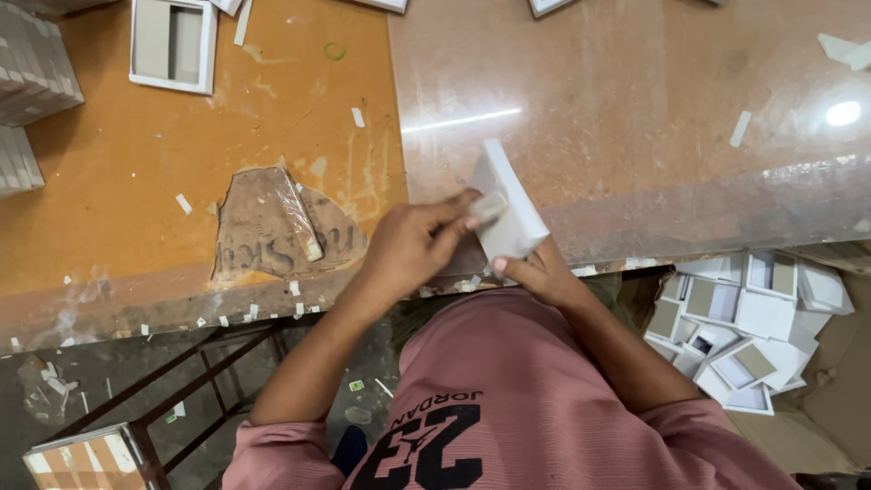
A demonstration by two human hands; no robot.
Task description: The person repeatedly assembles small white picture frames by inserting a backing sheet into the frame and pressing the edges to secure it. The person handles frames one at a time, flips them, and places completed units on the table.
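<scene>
Where we are: we sit at the table [635, 136], looking down at our two hands.
White box: we hold a small white box [506, 204] just over the near edge of the table, right in front of us.
Which way it points: its long side runs from near us up and away, tipped a bit to the left.
Right hand: our right hand [542, 272] is under the box, with a thumb and fingers pinching its low end.
Left hand: our left hand [413, 243] comes in from the left, with fingers bent and a thumb pressing a small pale bit on the side of the box. We cannot tell what the pale bit is.
Nearer hand: both hands touch the box, and the right one carries it.
Pile of boxes: down on our right lies a pile of white boxes [744, 327]. Some look open, with grey insides and nothing in them.
Box tray: far up on the left part of the table lies a white open box [172, 44], and it looks empty too.
Stacks: grey stacks [32, 63] stand at the far left edge.
Scraps: little white paper bits [184, 203] lie on the table, well apart from our hands.
</scene>
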